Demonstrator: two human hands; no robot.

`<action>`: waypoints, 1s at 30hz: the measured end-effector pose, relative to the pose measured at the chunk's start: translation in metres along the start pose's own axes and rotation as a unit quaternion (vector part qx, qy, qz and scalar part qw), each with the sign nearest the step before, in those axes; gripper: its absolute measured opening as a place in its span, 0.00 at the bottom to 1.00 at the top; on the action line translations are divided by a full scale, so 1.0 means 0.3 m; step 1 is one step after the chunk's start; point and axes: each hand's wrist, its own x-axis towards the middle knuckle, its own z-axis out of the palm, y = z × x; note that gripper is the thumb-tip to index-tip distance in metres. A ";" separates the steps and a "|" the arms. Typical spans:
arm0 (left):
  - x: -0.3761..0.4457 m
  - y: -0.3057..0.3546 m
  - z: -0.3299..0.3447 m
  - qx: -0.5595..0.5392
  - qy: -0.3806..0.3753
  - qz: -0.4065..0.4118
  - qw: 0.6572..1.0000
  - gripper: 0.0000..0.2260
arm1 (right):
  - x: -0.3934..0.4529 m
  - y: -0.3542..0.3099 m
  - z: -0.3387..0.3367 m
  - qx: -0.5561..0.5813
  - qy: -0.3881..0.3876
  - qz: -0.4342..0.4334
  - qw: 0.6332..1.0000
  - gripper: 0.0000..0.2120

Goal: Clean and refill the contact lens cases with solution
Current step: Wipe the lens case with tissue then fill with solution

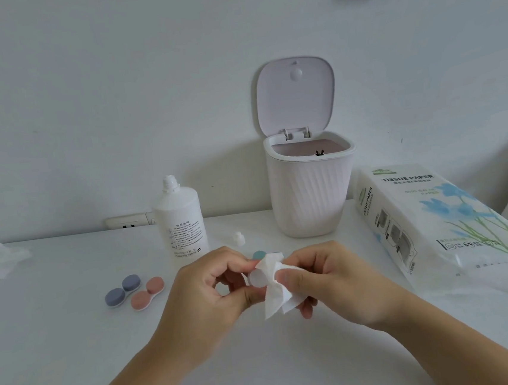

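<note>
Tissue (274, 289) wraps a small lens case (256, 280) that sits up in the air, above the middle of the tabletop (75, 349), toward the near edge. The left hand (212, 289) pinches the case from the left side with curled fingers. The right hand (326, 281) pinches the tissue and pushes it onto the case from the right. So both hands are closed on something. The case lies between them, with one round white part facing up at the camera. A bit of green cap (257, 255) peeks out behind the tissue; I cannot tell if it is joined to the case.

I think the case is being wiped dry, and the refill comes later. The left hand is nearer the bottle, so it could reach there first.

Two more cases lie to the left, a grey one (122, 291) and a pink one (147, 293), touching each other, lids on. The bottle (182, 221) stands farther back with its top off. Its little cap (238, 238) sits just beside it. The bin (311, 183) stands at the back edge with its lid up. A tissue pack (428, 216) lies on the right side. A used tissue (0, 261) lies near the back left corner.
</note>
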 end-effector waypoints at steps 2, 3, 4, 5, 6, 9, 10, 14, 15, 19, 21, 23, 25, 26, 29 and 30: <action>-0.005 0.007 0.006 -0.009 0.010 0.010 1.000 0.14 | 0.002 0.006 0.002 0.002 0.009 -0.013 1.000 0.16; -0.007 0.011 0.009 -0.019 0.015 0.012 1.000 0.15 | 0.002 0.006 0.003 0.004 0.012 -0.020 1.000 0.16; -0.009 0.015 0.012 -0.028 0.020 0.013 0.999 0.16 | 0.002 0.007 0.006 0.008 0.016 -0.026 1.000 0.17; -0.011 0.017 0.016 -0.031 0.025 0.011 0.999 0.17 | 0.002 0.007 0.008 0.012 0.022 -0.029 0.999 0.17; -0.012 0.017 0.020 -0.026 0.028 0.011 0.999 0.17 | 0.004 0.008 0.010 0.017 0.030 -0.032 0.999 0.18; -0.015 0.018 0.032 -0.017 0.023 0.006 1.000 0.15 | 0.009 0.009 0.011 0.025 0.045 -0.036 0.998 0.20; -0.016 0.018 0.033 -0.016 0.020 0.003 1.000 0.15 | 0.009 0.007 0.009 0.021 0.043 -0.035 0.998 0.20; -0.011 0.006 0.010 0.008 -0.005 0.011 1.000 0.11 | 0.001 -0.002 -0.007 -0.023 0.006 -0.019 1.000 0.15; -0.008 0.004 0.001 0.021 -0.016 0.022 0.999 0.10 | -0.002 -0.004 -0.008 -0.034 -0.006 -0.013 0.999 0.14; 0.007 0.003 -0.019 0.054 -0.038 0.047 0.997 0.15 | -0.009 -0.007 -0.002 -0.060 -0.049 0.002 0.997 0.10; 0.006 0.001 -0.014 0.050 -0.038 0.042 0.997 0.15 | -0.009 -0.006 -0.002 -0.055 -0.043 0.005 0.998 0.10; 0.004 0.000 -0.006 0.046 -0.023 0.036 0.998 0.15 | -0.007 -0.002 -0.003 -0.050 -0.026 0.003 0.998 0.12; 0.003 0.003 0.000 0.040 -0.006 0.035 0.999 0.14 | -0.005 0.000 0.000 -0.048 -0.010 -0.005 0.999 0.12; 0.002 0.007 0.002 0.037 0.001 0.036 0.999 0.13 | -0.004 0.000 0.002 -0.045 -0.002 -0.009 0.999 0.12; -0.002 0.021 0.010 0.024 0.028 0.027 0.999 0.17 | -0.001 0.002 0.006 -0.024 0.022 -0.016 0.999 0.15; -0.004 0.023 0.014 0.023 0.036 0.019 0.999 0.18 | 0.001 0.004 0.008 -0.016 0.032 -0.017 0.999 0.16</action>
